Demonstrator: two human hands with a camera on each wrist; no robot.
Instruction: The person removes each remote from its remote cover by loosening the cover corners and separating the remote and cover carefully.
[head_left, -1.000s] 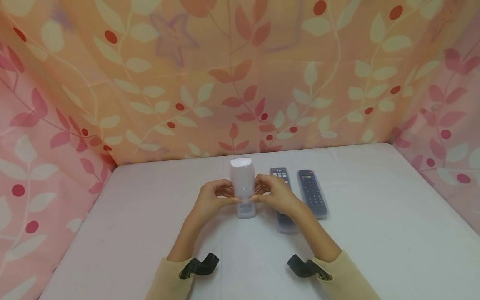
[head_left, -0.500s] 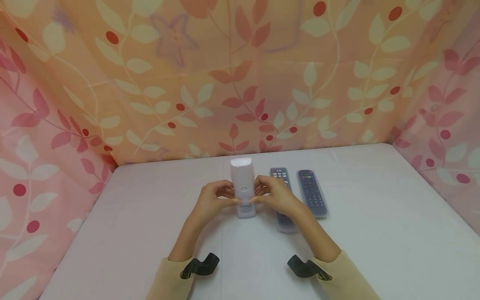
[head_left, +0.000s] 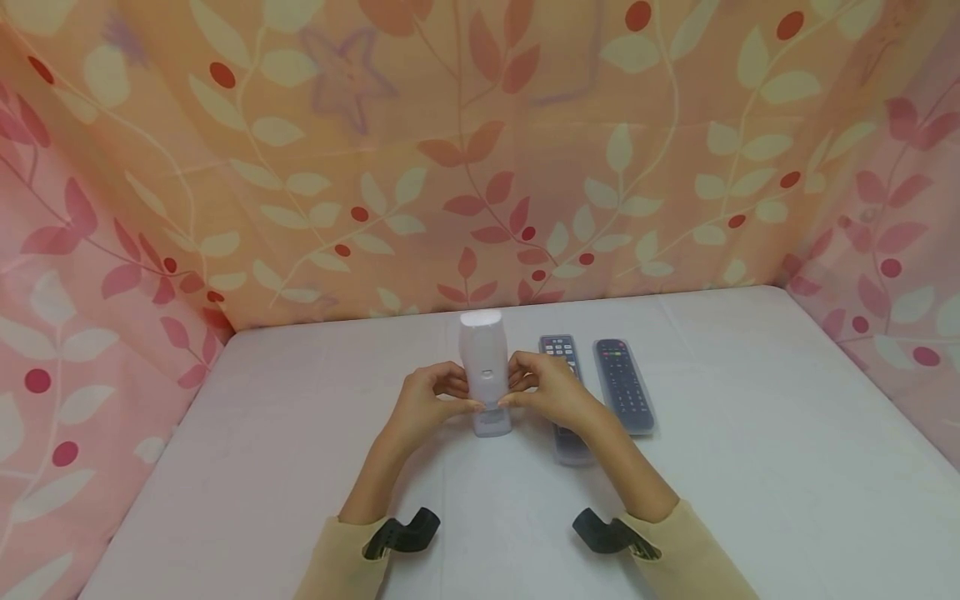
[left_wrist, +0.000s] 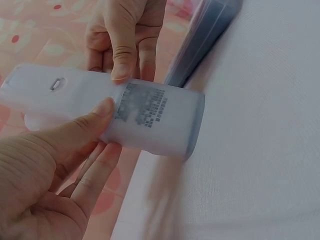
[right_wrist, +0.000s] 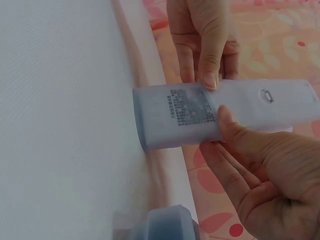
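A white remote in a translucent sleeve [head_left: 485, 375] is held tilted above the table, back side facing me, its far end raised. My left hand [head_left: 427, 402] grips its left edge with thumb on the back and fingers underneath. My right hand [head_left: 546, 388] grips the right edge the same way. In the left wrist view the remote [left_wrist: 125, 112] shows a printed label, with my left thumb [left_wrist: 85, 130] on it. In the right wrist view the remote [right_wrist: 215, 112] lies under my right thumb [right_wrist: 240, 135].
Two dark remotes in clear sleeves lie side by side right of my hands, one [head_left: 564, 398] partly under my right wrist, the other [head_left: 624, 385] further right. The white table [head_left: 750, 433] is backed by a floral curtain [head_left: 480, 150] on three sides.
The remote's far end has tipped slightly; both hands stay where they were.
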